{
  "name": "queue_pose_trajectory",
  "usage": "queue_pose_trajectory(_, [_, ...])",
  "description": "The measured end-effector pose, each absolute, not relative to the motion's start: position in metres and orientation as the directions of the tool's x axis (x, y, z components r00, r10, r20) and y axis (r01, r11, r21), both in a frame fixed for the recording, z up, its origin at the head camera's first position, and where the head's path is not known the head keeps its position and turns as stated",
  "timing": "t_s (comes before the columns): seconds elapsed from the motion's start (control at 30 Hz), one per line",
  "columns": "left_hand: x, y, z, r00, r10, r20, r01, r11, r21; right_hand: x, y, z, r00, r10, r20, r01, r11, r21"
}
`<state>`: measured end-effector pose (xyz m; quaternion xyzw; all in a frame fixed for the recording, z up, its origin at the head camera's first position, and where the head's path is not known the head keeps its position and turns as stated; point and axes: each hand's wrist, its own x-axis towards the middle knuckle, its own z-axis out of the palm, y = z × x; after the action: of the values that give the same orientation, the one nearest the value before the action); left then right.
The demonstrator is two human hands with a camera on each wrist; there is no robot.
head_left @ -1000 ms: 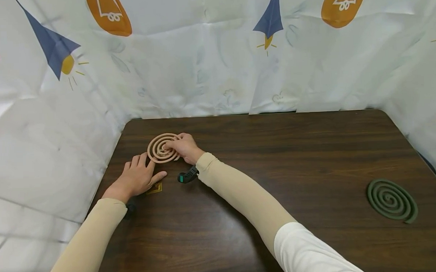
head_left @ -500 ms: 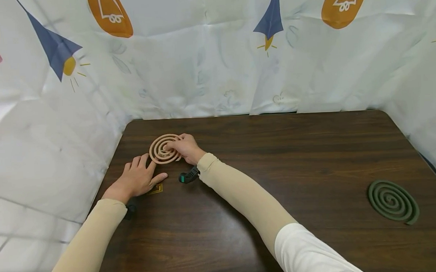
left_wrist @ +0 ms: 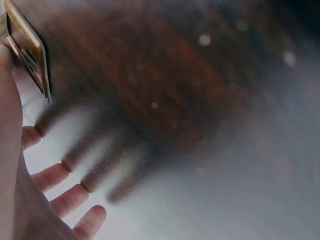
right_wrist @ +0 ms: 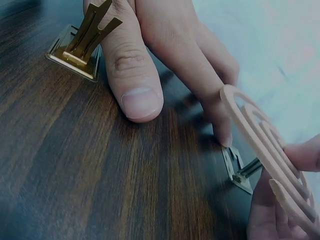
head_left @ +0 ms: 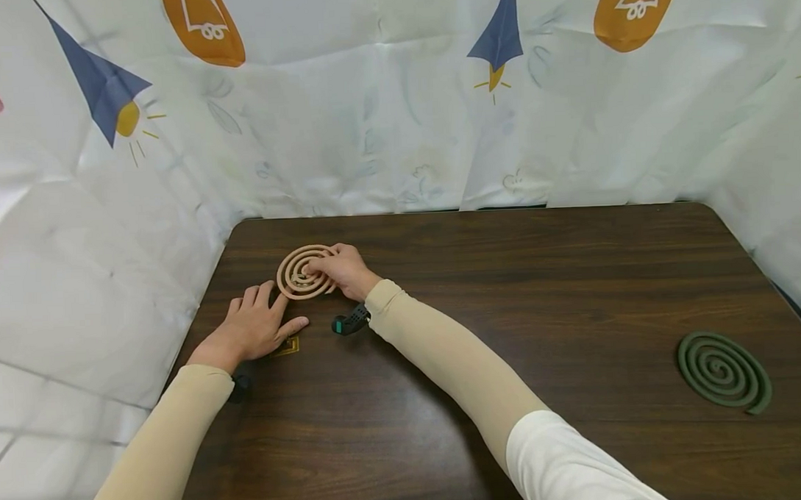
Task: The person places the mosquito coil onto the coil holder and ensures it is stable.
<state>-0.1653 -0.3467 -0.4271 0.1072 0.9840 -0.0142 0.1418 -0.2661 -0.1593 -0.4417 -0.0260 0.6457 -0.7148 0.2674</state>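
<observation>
My right hand [head_left: 343, 272] grips a tan mosquito coil [right_wrist: 247, 129], with the thumb on its upper face and other fingers beneath. Below the coil, in the right wrist view, a metal coil stand [right_wrist: 242, 181] has its square base on the table and its prong up toward the coil. Whether the prong passes into the coil is hidden. Spread flat on the table, my left hand [head_left: 251, 331] has fairly straight fingers, one fingertip touching that stand's base. A second, gold coil stand [right_wrist: 75, 57] with upright prongs sits beside the left thumb, partly covered in the head view.
A dark green mosquito coil [head_left: 723, 370] lies flat toward the right end of the dark wooden table [head_left: 508, 290]. White printed curtains [head_left: 396, 132] hang along the table's back and sides. A black wrist strap [head_left: 351, 321] hangs under the right wrist.
The right hand and the tan coil have shifted very slightly to the right. The left hand stays essentially in place; the head view itself drifts a little.
</observation>
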Motion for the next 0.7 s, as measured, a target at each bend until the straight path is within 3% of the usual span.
queue_pose_trajectory(0.7, [-0.1653,-0.3457,-0.4276,-0.935,0.196,-0.297,0.208,0.978,-0.007,-0.2662,-0.1596,-0.4412,-0.836,-0.435,-0.335,0.386,-0.031,-0.922])
